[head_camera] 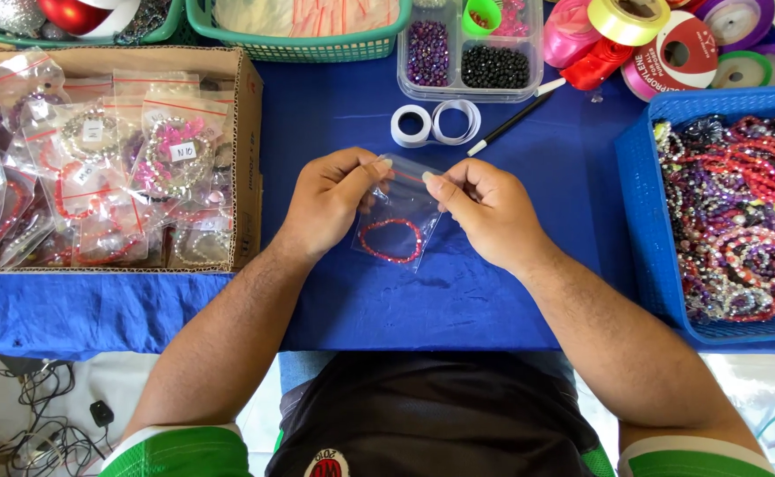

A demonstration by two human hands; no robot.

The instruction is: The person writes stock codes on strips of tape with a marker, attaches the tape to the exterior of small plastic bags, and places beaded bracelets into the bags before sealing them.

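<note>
Head view: our left hand and right hand each pinch the top edge of 1 clear zip bag holding a red bead bracelet, sealing it by our judgement (pressing along the strip comes next). Blue tablecloth beneath; cardboard box left, blue basket right.

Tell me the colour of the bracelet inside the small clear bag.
Red: the bracelet shows through the clear bag in the head view.

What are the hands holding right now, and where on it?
Both hands, left and right, pinch a clear bag by its top edge; a red bracelet lies inside.
</note>
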